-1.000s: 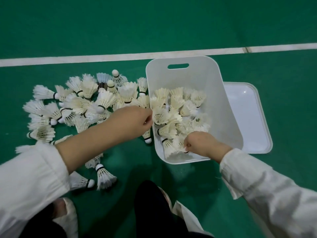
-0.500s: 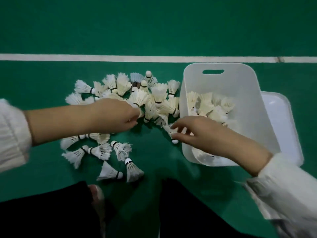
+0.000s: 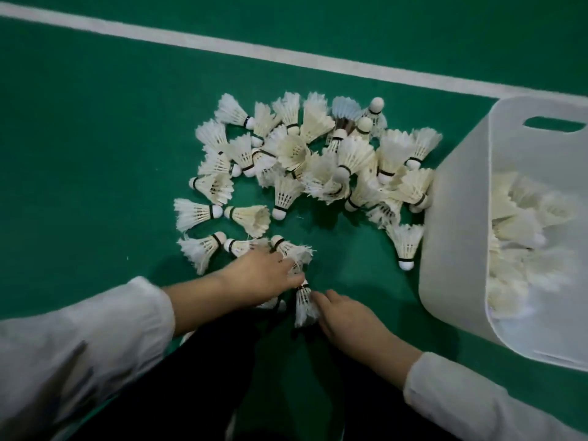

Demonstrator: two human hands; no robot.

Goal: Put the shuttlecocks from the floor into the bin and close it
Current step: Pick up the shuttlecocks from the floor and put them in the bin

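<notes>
Seeing loose pile of shuttlecocks (image 3: 318, 160) on green floor (image 3: 95, 154), 12 o'clock from both grips, spread fm 10 round to 2. More inside bin (image 3: 455, 249) at 3 o'clock, open-topped. No lid in view.

Left grip (image 3: 261, 275) reaching over frayed shuttlecock (image 3: 292, 249) at its 1 o'clock, touching feathers. Can't tell if closed on it, fingertips blurred. Right grip (image 3: 346, 316) w/ fingers fairly straight, laid against skirt of near shuttlecock (image 3: 305, 305) at its 10 o'clock. Not wrapped round it, holding nothing.

Handling, judged:
- V. light, no effort to lift, but easy to flick away.
- Feather skirts thin + brittle, some ragged, so avoid squeezing.
- Best taken by cork end or black band, 2-finger pinch. Alt: scoop several loosely fm underneath w/o crushing.
- Corks rounded, so expect rolling in an arc if nudged.

Room:
- Open floor betw. grips and bin wall, 2–3 o'clock. Lone shuttlecock (image 3: 405, 246) lying just beside that wall.
- Pile touching bin wall at 1 o'clock.
- Bin wall tall, so lift over rim, don't drag.
- Dark trousers (image 3: 191, 393) close at 6 o'clock, little room to pull back.
- White line (image 3: 286, 55) at 12, well apart.
</notes>
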